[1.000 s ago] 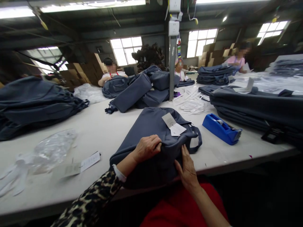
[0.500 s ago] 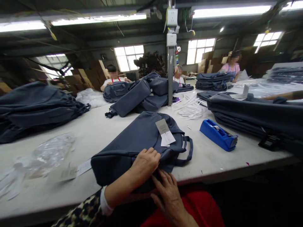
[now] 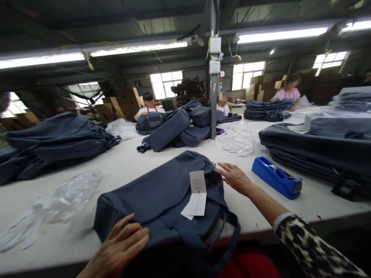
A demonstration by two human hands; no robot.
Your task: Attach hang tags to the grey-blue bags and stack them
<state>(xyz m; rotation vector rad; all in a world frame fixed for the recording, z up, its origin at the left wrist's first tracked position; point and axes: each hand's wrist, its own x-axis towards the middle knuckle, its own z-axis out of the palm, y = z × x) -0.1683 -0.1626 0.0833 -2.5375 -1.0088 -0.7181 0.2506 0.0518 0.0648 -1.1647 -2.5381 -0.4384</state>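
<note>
A dark blue backpack (image 3: 150,189) lies on the white table in front of me, its handle loop (image 3: 232,235) hanging over the near edge. My left hand (image 3: 118,245) rests on the bag's near left side, fingers apart. At the bag's far right edge is my right hand (image 3: 233,177), fingers stretched out, the tips at or close to the fabric near the zip. It grips nothing that I can see. Grey and white paper tags (image 3: 197,199) lie on top of the bag.
A blue tape dispenser (image 3: 276,177) stands to the right, near stacked bags (image 3: 319,143). More bags (image 3: 58,139) are piled at left, and others (image 3: 168,129) by a metal post (image 3: 213,104). Clear plastic (image 3: 77,191) lies at left. Several people work across the table.
My hands have moved from the bag's near edge, the left to its left side and the right to its far right edge. The bag has turned and shifted nearer, bringing its handle over the edge.
</note>
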